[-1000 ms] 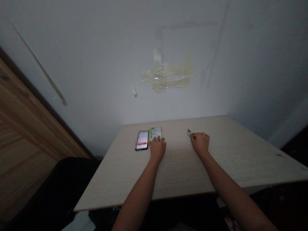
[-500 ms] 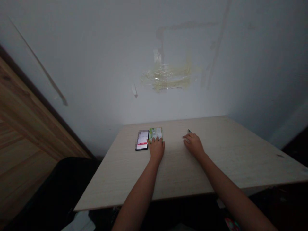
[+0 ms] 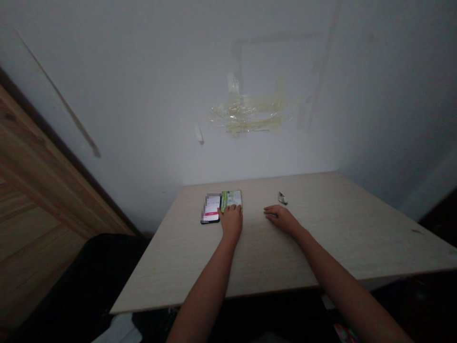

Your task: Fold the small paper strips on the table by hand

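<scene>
My left hand [image 3: 231, 221] lies on the pale wooden table [image 3: 321, 247], its fingers resting on the near edge of a small green and white packet [image 3: 232, 199]. A phone [image 3: 211, 208] with a lit screen lies just left of the packet. My right hand [image 3: 280, 217] rests flat on the table to the right, fingers stretched out toward the left and holding nothing. A small metallic object [image 3: 283, 197] lies on the table a little beyond my right hand, apart from it.
The table stands against a white wall with old tape residue [image 3: 246, 114]. A wooden panel [image 3: 32, 190] slopes at the left. Something dark [image 3: 89, 286] sits below the table's left side.
My right hand has let go of the small metallic object and slid left toward the packet. My left hand has stayed on the packet.
</scene>
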`<state>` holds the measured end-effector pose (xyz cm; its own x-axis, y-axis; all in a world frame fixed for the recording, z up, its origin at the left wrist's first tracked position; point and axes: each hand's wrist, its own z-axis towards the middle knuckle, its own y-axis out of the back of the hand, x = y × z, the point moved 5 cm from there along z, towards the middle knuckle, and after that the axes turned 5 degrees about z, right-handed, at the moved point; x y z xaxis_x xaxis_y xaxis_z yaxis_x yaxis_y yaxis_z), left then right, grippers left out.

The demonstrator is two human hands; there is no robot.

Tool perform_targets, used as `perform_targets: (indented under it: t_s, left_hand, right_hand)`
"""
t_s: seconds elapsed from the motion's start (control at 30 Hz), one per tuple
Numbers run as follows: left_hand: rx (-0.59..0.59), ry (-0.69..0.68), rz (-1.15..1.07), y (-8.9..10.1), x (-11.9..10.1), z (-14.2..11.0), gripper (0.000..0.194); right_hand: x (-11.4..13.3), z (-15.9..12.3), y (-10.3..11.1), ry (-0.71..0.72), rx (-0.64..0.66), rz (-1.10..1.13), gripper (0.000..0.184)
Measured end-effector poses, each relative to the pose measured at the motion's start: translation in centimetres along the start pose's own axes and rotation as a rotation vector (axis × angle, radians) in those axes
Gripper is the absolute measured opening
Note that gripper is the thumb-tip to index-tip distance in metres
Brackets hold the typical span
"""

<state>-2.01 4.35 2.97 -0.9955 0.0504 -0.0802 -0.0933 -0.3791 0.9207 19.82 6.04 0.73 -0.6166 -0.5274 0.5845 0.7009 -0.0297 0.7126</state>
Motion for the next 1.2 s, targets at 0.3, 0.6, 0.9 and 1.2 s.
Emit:
perform_targets:
  t_s: [0.3,0.6,0.9,1.2]
  left_hand:
    - [0.002,-0.007,0.015,0.4,0.0,-0.1,0.034]
    - [-0.008,0.006,0.031,0.6,0.0,0.0,0.034]
    - [-0.045,0.014,0.027,0.9,0.1,0.0,0.032]
    - [-0.195,-0.145,-0.145,2.1,-1.2,-0.3,0.016]
  right_hand:
    - [0.0,0.0,0.0,0.003,-0.003,0.025,0.024]
    - [-0.4,0.0,-0.1,-0.001,-0.003,0.052,0.024]
    - [-0.4,0.0,-0.1,0.008,-0.008,0.041,0.024]
    - [-0.1,-0.1,0.2,-0.013,-0.059,0.113,0.028]
